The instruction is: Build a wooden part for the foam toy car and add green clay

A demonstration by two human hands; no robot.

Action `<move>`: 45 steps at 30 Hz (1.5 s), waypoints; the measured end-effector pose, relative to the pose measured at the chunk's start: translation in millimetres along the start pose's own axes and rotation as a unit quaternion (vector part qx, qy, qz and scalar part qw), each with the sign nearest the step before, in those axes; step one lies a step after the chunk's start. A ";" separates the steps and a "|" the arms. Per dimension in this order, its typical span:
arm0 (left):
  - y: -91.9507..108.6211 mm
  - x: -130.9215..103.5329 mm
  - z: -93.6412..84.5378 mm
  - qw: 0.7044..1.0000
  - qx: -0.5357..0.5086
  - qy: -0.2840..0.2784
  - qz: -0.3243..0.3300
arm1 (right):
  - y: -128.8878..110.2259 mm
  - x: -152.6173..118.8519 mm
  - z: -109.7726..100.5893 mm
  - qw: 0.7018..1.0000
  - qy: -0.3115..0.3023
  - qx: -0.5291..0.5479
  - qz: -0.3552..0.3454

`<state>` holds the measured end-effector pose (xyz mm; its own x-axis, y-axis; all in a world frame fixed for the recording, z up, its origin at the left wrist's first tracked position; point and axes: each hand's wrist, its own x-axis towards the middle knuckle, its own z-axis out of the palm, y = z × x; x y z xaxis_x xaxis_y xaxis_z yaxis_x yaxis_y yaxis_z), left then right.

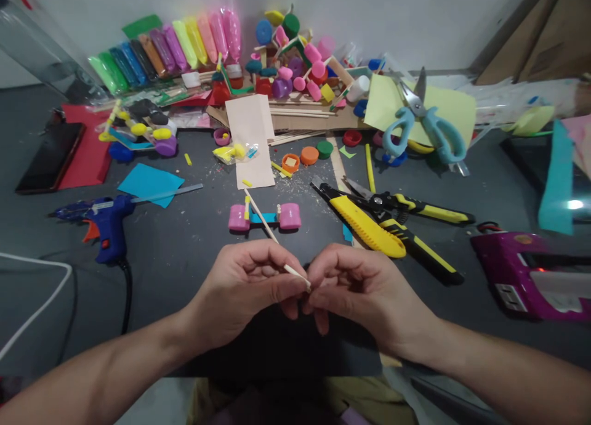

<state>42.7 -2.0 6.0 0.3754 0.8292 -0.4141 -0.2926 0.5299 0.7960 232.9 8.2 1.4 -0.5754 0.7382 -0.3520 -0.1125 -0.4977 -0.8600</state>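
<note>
- Pale, thin wooden stick (pixel 296 277) sits between thumb and fingers of the left hand (pixel 252 289); fingertips of the right hand (pixel 360 295) close in at its lower end, so the hands are together above the near edge of the dark grey table (pixel 161 292).
- A purple-pink box with a red light (pixel 517 277) lies to the right, and a blue glue gun with an orange trigger (pixel 111 228) lies to the left, a clear glue stick jutting from its back.
- Just beyond the hands, two pink cylinders (pixel 290 216) are joined by a blue strip (pixel 264 218), with a yellow upright by the left one. It looks partly built: the join is made, while the held stick is apart from it. How much remains cannot be told.
- Right of that piece, a yellow cutter (pixel 369 228) lies against black-and-yellow snips (pixel 427 209).
- Pale crumbs and coloured caps dot the middle.
- Further back are blue-handled scissors (pixel 418 108) on a pale yellow sheet (pixel 462 108), a jumble of small coloured models (pixel 314 52) and a row of bagged modelling clay (pixel 175 46).
- Brown cardboard (pixel 549 37) leans by the pale wall (pixel 406 12).
</note>
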 end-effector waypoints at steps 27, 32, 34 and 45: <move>-3.1 0.7 -2.4 0.996 -0.049 -0.026 -0.063 | -3.9 -2.5 0.0 0.896 0.112 -0.353 -0.245; -6.1 0.3 0.7 1.000 -0.014 0.007 -0.022 | -2.6 -1.5 3.8 0.966 0.114 -0.195 -0.123; -7.7 0.1 0.8 1.000 0.001 0.014 -0.012 | -2.0 -1.3 3.6 0.971 0.112 -0.178 -0.110; -7.0 2.9 -1.2 0.999 -0.045 0.012 -0.013 | -9.1 3.9 -1.6 0.997 0.026 -0.078 -0.006</move>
<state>44.8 -3.2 -1.3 0.3631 0.8184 -0.4454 -0.3615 0.5644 0.7422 233.0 16.3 7.3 -0.5321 0.7678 -0.3568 0.0107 -0.4154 -0.9096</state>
